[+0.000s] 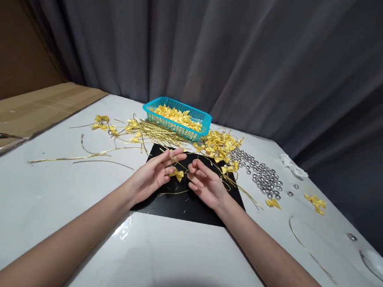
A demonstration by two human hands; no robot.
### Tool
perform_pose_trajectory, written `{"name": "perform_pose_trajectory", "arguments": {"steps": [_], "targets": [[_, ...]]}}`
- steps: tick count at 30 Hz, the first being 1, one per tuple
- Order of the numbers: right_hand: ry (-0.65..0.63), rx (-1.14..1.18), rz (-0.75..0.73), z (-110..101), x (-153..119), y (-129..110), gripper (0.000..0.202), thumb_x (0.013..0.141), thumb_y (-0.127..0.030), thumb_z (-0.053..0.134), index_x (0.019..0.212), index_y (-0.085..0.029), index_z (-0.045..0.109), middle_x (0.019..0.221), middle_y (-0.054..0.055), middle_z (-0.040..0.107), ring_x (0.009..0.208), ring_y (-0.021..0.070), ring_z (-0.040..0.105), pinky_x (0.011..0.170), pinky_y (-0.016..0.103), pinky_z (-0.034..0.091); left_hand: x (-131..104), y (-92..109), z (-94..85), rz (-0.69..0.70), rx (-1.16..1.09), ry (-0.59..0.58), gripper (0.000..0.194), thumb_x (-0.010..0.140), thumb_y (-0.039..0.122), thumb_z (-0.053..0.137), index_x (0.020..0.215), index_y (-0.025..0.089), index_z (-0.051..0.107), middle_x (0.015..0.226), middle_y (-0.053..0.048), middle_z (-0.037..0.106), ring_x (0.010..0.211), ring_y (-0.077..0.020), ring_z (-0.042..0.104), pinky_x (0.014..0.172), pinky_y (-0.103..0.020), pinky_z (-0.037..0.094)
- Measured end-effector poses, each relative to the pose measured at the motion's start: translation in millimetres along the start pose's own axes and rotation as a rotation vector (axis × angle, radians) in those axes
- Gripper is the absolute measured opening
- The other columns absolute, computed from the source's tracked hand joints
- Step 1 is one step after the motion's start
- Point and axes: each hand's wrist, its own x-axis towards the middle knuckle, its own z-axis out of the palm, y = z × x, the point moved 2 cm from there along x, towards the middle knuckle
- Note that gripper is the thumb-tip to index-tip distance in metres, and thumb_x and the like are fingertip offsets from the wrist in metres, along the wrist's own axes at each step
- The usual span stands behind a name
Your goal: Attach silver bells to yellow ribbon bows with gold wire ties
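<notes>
Above a black mat (176,208), my two hands face each other with a thin gold cord (182,165) running between them. A small yellow ribbon bow (177,174) hangs in the gap, close to the lower fingers of the left one. My left hand (154,176) has its thumb near its long, partly stretched fingers, and the cord passes between them. With thumb and forefinger pinched together, my right hand (206,184) grips the cord; a short end sticks up above the fingertips. Its other fingers are curled. Another loose cord piece (173,193) lies on the mat below.
Behind the mat stands a turquoise basket (151,106) of yellow bows, with a bundle of gold cords (161,133) before it. Right of it lie a bow pile (219,145), silver oval rings (265,178) and a white crumpled piece (292,165). Cardboard (35,104) borders the left.
</notes>
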Motion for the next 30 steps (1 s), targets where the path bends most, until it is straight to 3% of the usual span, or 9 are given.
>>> {"name": "perform_pose_trajectory", "arguments": {"steps": [5, 9, 15, 18, 21, 24, 30], "targets": [[0.009, -0.024, 0.006, -3, 2, 0, 0.021, 0.068, -0.032, 0.075, 0.075, -0.017, 0.061, 0.060, -0.008, 0.045, 0.040, 0.0006, 0.024, 0.038, 0.013, 0.030, -4, 0, 1.4, -0.060, 0.079, -0.105, 0.024, 0.087, 0.025, 0.051, 0.084, 0.014, 0.072, 0.075, -0.005, 0.063, 0.058, -0.0087, 0.053, 0.049, -0.016, 0.046], [0.004, -0.074, 0.003, -3, 1, -5, 0.022, 0.068, -0.033, 0.074, 0.073, -0.017, 0.060, 0.062, -0.008, 0.050, 0.039, -0.0003, 0.025, 0.037, 0.013, 0.029, -6, 5, 2.6, -0.070, 0.173, -0.173, 0.026, 0.084, 0.029, 0.050, 0.074, 0.013, 0.069, 0.062, -0.003, 0.054, 0.052, -0.0092, 0.045, 0.049, -0.019, 0.042], [-0.065, -0.243, 0.031, 1, -1, -5, 0.019, 0.066, -0.028, 0.073, 0.069, -0.014, 0.060, 0.057, -0.007, 0.054, 0.032, -0.0027, 0.020, 0.033, 0.013, 0.013, -1, 1, -2.4, -0.147, 0.430, -0.325, 0.041, 0.083, 0.024, 0.037, 0.042, 0.017, 0.044, 0.043, 0.001, 0.033, 0.043, -0.0106, 0.028, 0.046, -0.024, 0.028], [-0.089, -0.322, 0.055, 4, -2, 0, 0.018, 0.067, -0.027, 0.073, 0.068, -0.013, 0.062, 0.047, -0.009, 0.046, 0.031, -0.0021, 0.020, 0.033, 0.013, 0.010, -1, -3, -4.7, -0.176, 0.557, -0.377, 0.040, 0.080, 0.019, 0.035, 0.039, 0.019, 0.036, 0.040, 0.003, 0.027, 0.042, -0.0103, 0.022, 0.044, -0.026, 0.019], [-0.099, -0.380, 0.074, 6, -3, 2, 0.017, 0.067, -0.026, 0.073, 0.068, -0.012, 0.063, 0.048, -0.008, 0.048, 0.032, -0.0021, 0.020, 0.031, 0.014, 0.008, -2, -4, -5.0, -0.185, 0.637, -0.411, 0.038, 0.077, 0.018, 0.037, 0.040, 0.021, 0.028, 0.041, 0.004, 0.022, 0.042, -0.0103, 0.016, 0.045, -0.029, 0.014], [-0.126, -0.420, 0.105, 7, -4, 1, 0.016, 0.066, -0.025, 0.072, 0.067, -0.012, 0.062, 0.051, -0.006, 0.052, 0.032, -0.0021, 0.022, 0.031, 0.014, 0.008, -4, -3, -4.5, -0.217, 0.680, -0.456, 0.037, 0.076, 0.020, 0.035, 0.041, 0.023, 0.023, 0.042, 0.004, 0.019, 0.043, -0.0108, 0.015, 0.045, -0.031, 0.014], [-0.184, -0.469, 0.155, 9, -6, 1, 0.015, 0.067, -0.024, 0.070, 0.065, -0.013, 0.059, 0.041, -0.010, 0.038, 0.032, -0.0010, 0.019, 0.030, 0.013, 0.013, -4, -2, -5.8, -0.295, 0.721, -0.511, 0.034, 0.072, 0.022, 0.034, 0.042, 0.024, 0.019, 0.042, 0.005, 0.015, 0.043, -0.0110, 0.012, 0.045, -0.032, 0.014]]}}
